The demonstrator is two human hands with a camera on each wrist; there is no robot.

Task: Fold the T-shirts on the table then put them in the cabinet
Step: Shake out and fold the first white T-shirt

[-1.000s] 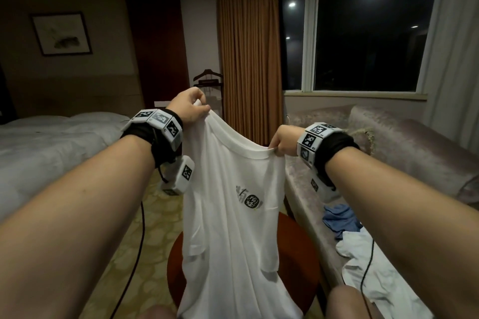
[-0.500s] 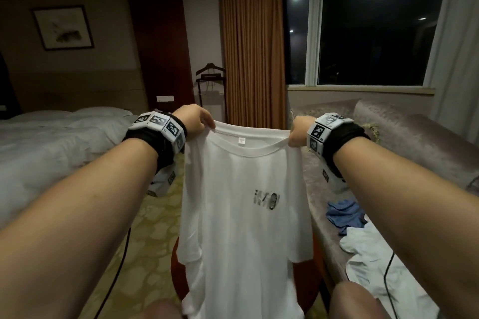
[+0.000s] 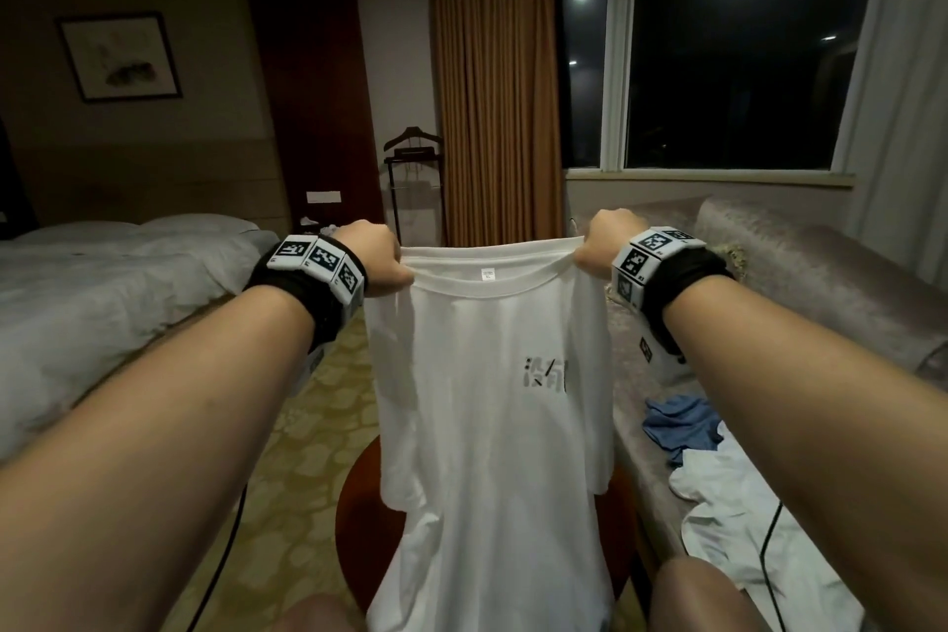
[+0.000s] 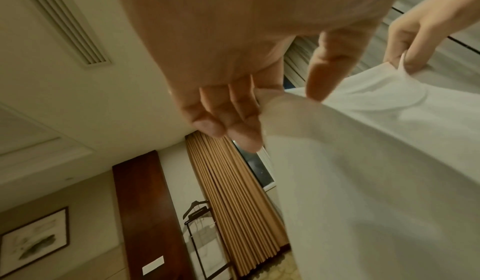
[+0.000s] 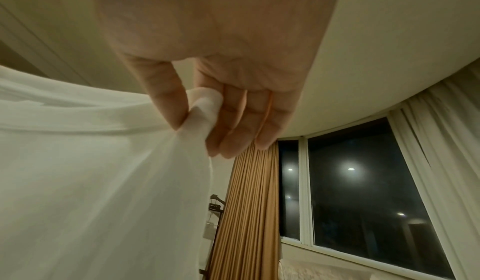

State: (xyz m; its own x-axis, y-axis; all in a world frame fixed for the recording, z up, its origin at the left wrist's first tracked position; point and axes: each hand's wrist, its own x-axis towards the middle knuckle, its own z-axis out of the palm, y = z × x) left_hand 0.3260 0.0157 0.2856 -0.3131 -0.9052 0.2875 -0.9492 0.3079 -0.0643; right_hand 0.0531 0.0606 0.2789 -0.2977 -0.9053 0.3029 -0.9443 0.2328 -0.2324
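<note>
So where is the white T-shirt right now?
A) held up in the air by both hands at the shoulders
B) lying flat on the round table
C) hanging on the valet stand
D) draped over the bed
A: the left hand and right hand each pinch a shoulder of the white T-shirt, which hangs down above the round table.

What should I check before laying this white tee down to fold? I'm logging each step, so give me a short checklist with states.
1. Left hand grips the white T-shirt at the shoulder: ok.
2. Right hand pinches the other shoulder: ok.
3. Collar stretched level between the hands: ok.
4. Shirt hangs without twists: ok, though the lower hem is out of frame.
5. Round table below is free to take it: cannot tell, the shirt hides most of it.
</note>
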